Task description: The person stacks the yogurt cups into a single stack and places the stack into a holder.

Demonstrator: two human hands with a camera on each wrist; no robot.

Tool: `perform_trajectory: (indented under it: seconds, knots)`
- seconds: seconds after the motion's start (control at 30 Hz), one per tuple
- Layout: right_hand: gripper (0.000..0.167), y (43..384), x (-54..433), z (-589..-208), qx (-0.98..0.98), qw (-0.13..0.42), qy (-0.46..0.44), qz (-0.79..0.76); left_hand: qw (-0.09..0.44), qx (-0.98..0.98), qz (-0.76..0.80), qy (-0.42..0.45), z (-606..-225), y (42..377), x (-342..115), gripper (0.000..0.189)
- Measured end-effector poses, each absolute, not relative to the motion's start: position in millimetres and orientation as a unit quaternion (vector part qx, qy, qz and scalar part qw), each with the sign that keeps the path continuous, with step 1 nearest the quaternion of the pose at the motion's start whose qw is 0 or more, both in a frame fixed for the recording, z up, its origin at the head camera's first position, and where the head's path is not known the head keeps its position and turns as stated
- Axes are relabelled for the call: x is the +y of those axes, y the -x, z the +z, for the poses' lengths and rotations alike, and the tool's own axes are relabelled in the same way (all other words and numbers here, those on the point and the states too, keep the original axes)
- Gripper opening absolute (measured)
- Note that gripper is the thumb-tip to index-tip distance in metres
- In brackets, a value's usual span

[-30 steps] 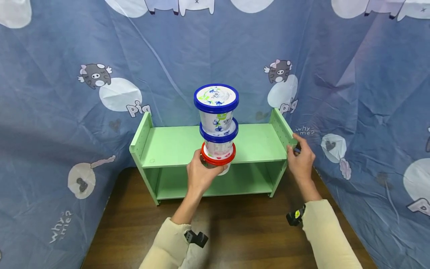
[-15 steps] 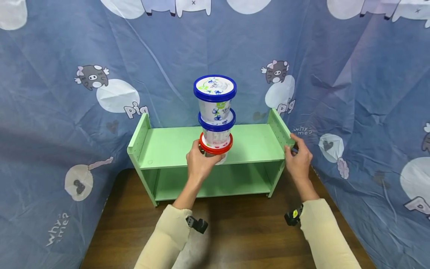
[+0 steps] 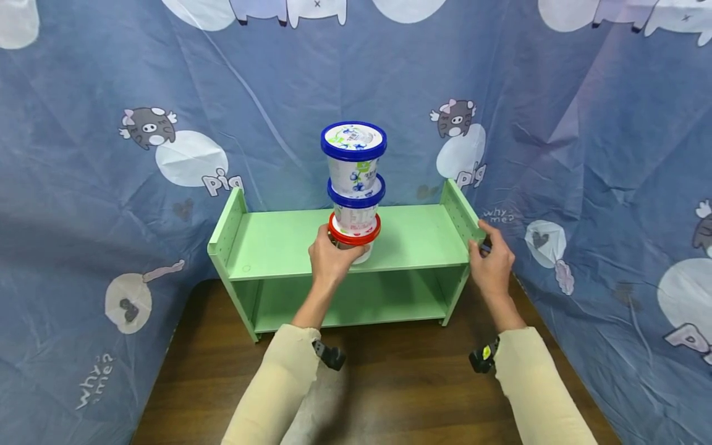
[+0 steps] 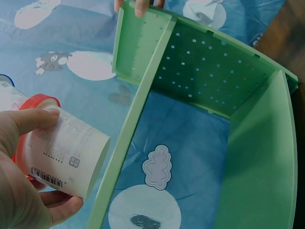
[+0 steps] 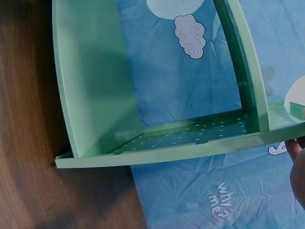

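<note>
Three lidded paper tubs stand in a stack in front of me. The lowest is a red-lidded tub [image 4: 66,148], gripped round its side by my left hand [image 3: 330,261], thumb toward me. On it stand a blue-lidded tub [image 3: 356,217] and, on top, another blue-lidded tub [image 3: 353,173] with blueberry pictures. The stack is over the front part of the upper board [image 3: 283,241] of a green shelf unit; in the left wrist view a narrow gap shows between tub base and board. My right hand [image 3: 492,262] grips the front end of the unit's right side panel [image 3: 463,213].
Below is the unit's lower board [image 3: 356,303], and a left side panel [image 3: 229,225] rises opposite. The unit stands on a brown wooden floor [image 3: 400,383]. A blue patterned sheet [image 3: 278,93] hangs behind and at both sides.
The stack in my left hand has moved up in view and slightly away, toward the upper board. My right hand keeps its grip on the side panel. The head view has shifted slightly.
</note>
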State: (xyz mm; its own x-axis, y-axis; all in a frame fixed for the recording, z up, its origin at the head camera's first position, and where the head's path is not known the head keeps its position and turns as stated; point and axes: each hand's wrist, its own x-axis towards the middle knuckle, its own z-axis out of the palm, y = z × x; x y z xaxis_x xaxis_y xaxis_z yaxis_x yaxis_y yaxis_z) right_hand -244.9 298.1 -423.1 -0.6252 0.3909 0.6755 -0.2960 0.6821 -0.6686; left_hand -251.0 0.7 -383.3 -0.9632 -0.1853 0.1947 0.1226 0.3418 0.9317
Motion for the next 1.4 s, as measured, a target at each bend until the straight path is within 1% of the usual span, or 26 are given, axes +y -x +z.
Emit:
perform_trajectory:
  seconds: [0.27, 0.53, 0.9, 1.27, 1.4]
  knots:
    - [0.041, 246, 298, -422, -0.812, 0.428, 0.031, 0.396, 0.136, -0.807, -0.575, -0.024, -383, 265, 2, 0.071]
    - [0.041, 247, 296, -423, -0.81, 0.423, 0.017, 0.406, 0.117, -0.81, -0.573, -0.033, -383, 277, 3, 0.073]
    - [0.041, 246, 296, -424, -0.808, 0.42, 0.015, 0.412, 0.113, -0.813, -0.57, -0.034, -388, 282, 3, 0.07]
    - [0.042, 246, 299, -424, -0.813, 0.416, 0.022, 0.408, 0.122, -0.818, -0.562, -0.03, -389, 283, 6, 0.07]
    - [0.042, 245, 300, -423, -0.811, 0.416, 0.023, 0.411, 0.121, -0.814, -0.567, -0.03, -390, 283, 8, 0.068]
